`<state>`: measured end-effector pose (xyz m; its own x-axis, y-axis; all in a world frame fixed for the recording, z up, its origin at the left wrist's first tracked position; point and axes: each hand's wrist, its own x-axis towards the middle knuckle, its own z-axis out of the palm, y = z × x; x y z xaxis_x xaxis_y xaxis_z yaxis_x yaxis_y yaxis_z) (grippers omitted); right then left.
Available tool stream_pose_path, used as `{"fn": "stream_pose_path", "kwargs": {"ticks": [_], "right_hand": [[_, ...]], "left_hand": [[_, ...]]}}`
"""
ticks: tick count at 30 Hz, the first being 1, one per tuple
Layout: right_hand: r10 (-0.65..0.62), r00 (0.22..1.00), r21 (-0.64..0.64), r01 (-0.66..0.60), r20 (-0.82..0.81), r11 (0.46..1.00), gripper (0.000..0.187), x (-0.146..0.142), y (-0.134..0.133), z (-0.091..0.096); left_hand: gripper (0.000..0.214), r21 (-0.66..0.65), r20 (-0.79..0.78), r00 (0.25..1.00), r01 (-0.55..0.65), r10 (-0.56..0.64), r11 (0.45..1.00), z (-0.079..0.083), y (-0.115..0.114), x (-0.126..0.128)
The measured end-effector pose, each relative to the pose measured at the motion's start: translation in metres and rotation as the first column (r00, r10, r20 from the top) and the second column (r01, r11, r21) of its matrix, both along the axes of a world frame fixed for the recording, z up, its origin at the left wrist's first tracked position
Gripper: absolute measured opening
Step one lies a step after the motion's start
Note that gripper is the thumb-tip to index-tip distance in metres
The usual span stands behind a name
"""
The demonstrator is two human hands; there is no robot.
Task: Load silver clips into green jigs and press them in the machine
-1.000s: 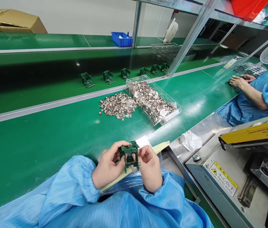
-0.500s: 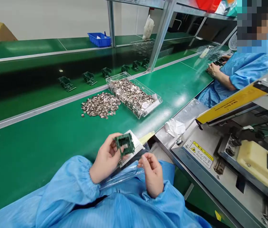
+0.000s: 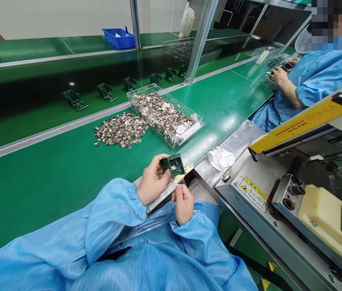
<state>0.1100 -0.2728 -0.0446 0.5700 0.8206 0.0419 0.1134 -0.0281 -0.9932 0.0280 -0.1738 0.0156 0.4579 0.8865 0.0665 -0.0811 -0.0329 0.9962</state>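
Observation:
My left hand [image 3: 152, 182] grips a small dark green part [image 3: 173, 165] and holds it above the table's front edge. Under that hand lies a strip of thin metal pins [image 3: 158, 197] across my lap. My right hand [image 3: 183, 202] is closed beside the strip's right end, fingertips touching it; what it pinches is too small to make out. Both arms wear light blue sleeves. A loose heap of small silvery pieces [image 3: 119, 130] lies further out on the green table [image 3: 52, 178], next to a clear tray [image 3: 195, 123] full of the same pieces.
Several dark green parts [image 3: 74, 99] ride the dark conveyor behind. A grey machine with a yellow bar [image 3: 304, 121] and warning label [image 3: 253, 194] stands at my right. A crumpled white cloth [image 3: 219, 157] lies near it. Another person in blue [image 3: 319, 81] works at the far right. A blue bin [image 3: 119, 38] sits at the back.
My right hand let go of the green part and dropped to the pin strip. My left hand carried the part up and to the right. The view swung right.

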Motion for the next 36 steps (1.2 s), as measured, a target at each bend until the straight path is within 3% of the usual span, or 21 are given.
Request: {"fn": "stream_pose_path", "kwargs": {"ticks": [5, 9, 17, 26, 36], "right_hand": [[-0.027, 0.998, 0.045, 0.024, 0.063, 0.999, 0.041, -0.001, -0.006, -0.017], [0.043, 0.991, 0.038, -0.048, 0.123, 0.998, 0.039, 0.001, -0.016, -0.024], [0.313, 0.945, -0.073, -0.308, 0.090, 0.949, 0.032, -0.002, -0.023, 0.007], [0.444, 0.882, -0.206, -0.470, -0.159, 0.858, 0.048, 0.002, -0.015, 0.022], [0.515, 0.842, -0.169, -0.490, 0.162, 0.855, 0.041, 0.010, -0.017, 0.021]], "left_hand": [[0.039, 0.028, -0.078, 0.996, -0.049, 0.051, 0.998, 0.001, 0.000, 0.003], [0.040, 0.040, -0.126, 0.988, -0.083, 0.088, 0.996, 0.000, -0.001, 0.004], [0.040, -0.018, -0.065, 0.995, -0.080, 0.078, 0.997, 0.004, -0.001, 0.004], [0.040, -0.031, -0.039, 0.998, -0.048, 0.047, 0.998, 0.004, -0.001, 0.004], [0.040, -0.070, -0.020, 0.999, -0.027, 0.026, 0.997, 0.005, -0.002, 0.003]]}}
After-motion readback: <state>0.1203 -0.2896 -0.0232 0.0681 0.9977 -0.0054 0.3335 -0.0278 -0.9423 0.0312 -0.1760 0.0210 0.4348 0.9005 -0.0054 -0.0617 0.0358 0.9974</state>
